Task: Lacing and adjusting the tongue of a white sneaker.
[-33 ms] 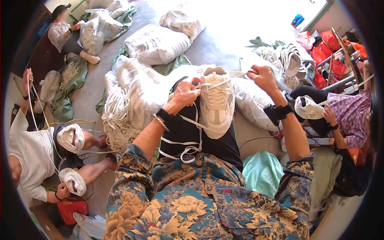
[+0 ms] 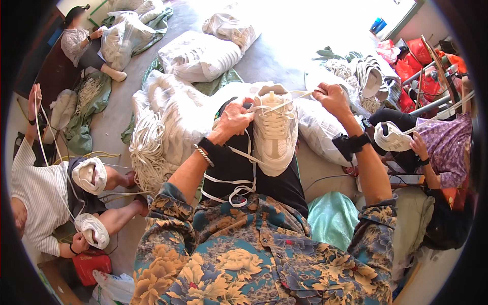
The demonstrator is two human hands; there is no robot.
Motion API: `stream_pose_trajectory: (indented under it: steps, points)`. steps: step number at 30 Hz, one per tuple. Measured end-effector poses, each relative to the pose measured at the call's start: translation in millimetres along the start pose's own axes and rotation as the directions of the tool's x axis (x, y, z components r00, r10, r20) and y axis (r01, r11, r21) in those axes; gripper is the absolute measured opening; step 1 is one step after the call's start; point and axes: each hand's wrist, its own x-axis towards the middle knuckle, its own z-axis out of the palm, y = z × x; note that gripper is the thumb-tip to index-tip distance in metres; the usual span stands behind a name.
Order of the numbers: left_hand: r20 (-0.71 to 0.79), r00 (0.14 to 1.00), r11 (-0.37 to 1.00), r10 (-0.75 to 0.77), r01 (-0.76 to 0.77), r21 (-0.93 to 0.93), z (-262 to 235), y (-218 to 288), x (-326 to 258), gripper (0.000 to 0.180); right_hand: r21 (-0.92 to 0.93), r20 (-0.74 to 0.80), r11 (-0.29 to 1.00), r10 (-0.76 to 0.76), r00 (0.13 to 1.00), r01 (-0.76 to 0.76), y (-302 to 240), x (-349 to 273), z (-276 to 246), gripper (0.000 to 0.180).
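A cream-white sneaker (image 2: 274, 127) rests on my black-trousered thighs, its toe toward me. Its white shoelace (image 2: 279, 105) is threaded through the rows of eyelets. My left hand (image 2: 235, 119) is closed beside the shoe's upper left edge, fingertips pinching the lace by the top eyelets. Out to the right, my right hand (image 2: 331, 96) is raised in a closed pinch on a lace end, which stretches taut from the shoe. A loose length of lace (image 2: 239, 192) trails from the left side across my lap in loops.
Clear plastic bags of white shoes (image 2: 201, 56) lie ahead. A bundle of white laces (image 2: 147, 152) hangs at my left, near a co-worker in a striped shirt (image 2: 43, 198). Another co-worker in a purple top (image 2: 445, 147) handles a white shoe (image 2: 392, 136) at right. A green sack (image 2: 333, 218) is beside me.
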Motion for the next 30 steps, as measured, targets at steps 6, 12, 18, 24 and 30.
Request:
stream_pose_trajectory:
  steps: [6, 12, 18, 24, 30]
  points:
    - [0.107, 0.986, 0.992, -0.129, 0.130, 0.005, -8.7, -7.0, 2.2, 0.017, 0.073, -0.123, 0.997, 0.018, 0.992, -0.009, 28.0, 4.9, -17.8, 0.019]
    - [0.093, 0.991, 0.973, -0.101, 0.118, -0.200, -12.7, -24.8, 6.4, 0.016, 0.290, -0.018, 0.948, 0.143, 0.990, -0.132, 23.8, -13.7, 16.4, 0.021]
    - [0.098, 0.989, 0.967, -0.111, 0.130, -0.219, -12.5, -21.6, 5.8, 0.015, 0.351, 0.156, 0.934, -0.128, 0.979, 0.066, -15.4, -44.6, 34.4, 0.021]
    - [0.114, 0.990, 0.967, -0.079, 0.104, -0.231, -10.5, -24.0, 5.8, 0.016, -0.046, 0.294, 0.979, -0.178, 0.939, 0.200, -40.3, -47.6, 30.1, 0.018]
    - [0.113, 0.991, 0.973, -0.077, 0.099, -0.210, -11.4, -26.7, 7.6, 0.016, -0.223, 0.145, 0.877, -0.402, 0.904, 0.426, -29.5, -47.1, 45.4, 0.011]
